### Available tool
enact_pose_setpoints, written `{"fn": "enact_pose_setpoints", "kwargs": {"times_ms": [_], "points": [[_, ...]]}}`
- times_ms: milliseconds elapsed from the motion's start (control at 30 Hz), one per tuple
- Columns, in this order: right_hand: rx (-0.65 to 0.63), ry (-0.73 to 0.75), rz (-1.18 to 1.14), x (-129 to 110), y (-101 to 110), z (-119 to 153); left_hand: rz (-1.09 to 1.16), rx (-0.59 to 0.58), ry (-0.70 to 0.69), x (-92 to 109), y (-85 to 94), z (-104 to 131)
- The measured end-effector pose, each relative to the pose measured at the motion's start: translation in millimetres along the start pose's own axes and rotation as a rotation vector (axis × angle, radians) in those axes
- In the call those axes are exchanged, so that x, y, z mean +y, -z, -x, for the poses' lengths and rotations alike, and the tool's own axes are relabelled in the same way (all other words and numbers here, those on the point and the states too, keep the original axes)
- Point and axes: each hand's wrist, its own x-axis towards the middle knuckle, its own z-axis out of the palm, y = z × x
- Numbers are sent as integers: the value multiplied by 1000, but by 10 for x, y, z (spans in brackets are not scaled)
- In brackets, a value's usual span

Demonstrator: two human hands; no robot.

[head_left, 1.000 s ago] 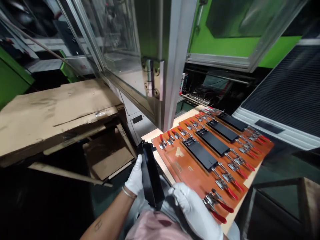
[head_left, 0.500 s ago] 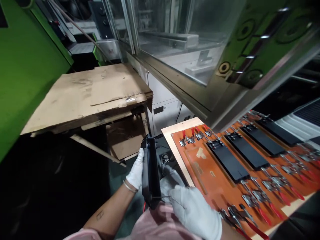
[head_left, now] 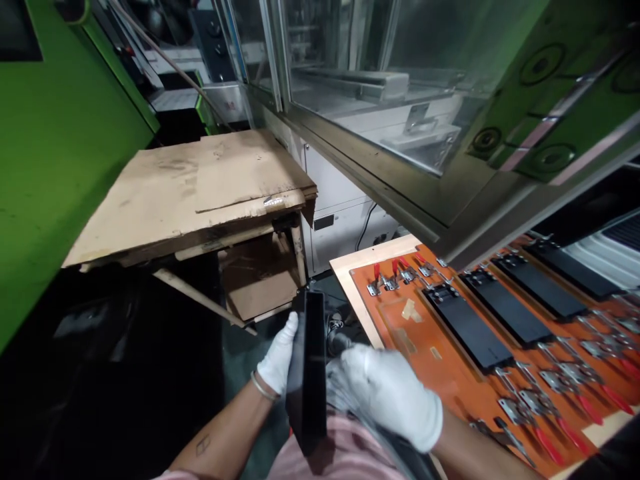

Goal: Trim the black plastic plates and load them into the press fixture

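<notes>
My left hand [head_left: 278, 357], in a white glove, is closed around the left side of a long black plastic housing [head_left: 306, 373]. The housing is tilted upright in front of my body, its hollow side facing right. Close to its right edge, my gloved right hand [head_left: 383, 387] has its fingers curled shut around a thin tool whose handle is hidden in the fist. Only a faint slim tip shows at the housing's rim, blurred by motion.
An orange fixture board [head_left: 400, 333] at the right carries several black panels [head_left: 467, 330] and red-handled toggle clamps [head_left: 533, 407]. A cardboard-topped table [head_left: 165, 193] stands ahead on the left. A metal-framed machine door [head_left: 360, 147] juts above the board; a green machine [head_left: 65, 133] is at far left.
My right hand has moved up along the housing, from near its lower end toward its middle. The housing sits slightly lower and is turned a little. The view has shifted left.
</notes>
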Motion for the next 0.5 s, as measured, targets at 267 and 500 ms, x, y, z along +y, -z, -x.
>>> {"fn": "enact_pose_setpoints", "kwargs": {"times_ms": [267, 500], "points": [[-78, 25, 177, 4, 162, -103, 12, -74, 52, -100, 94, -57], [122, -193, 167, 254, 346, -242, -23, -143, 92, -135, 216, -133]]}}
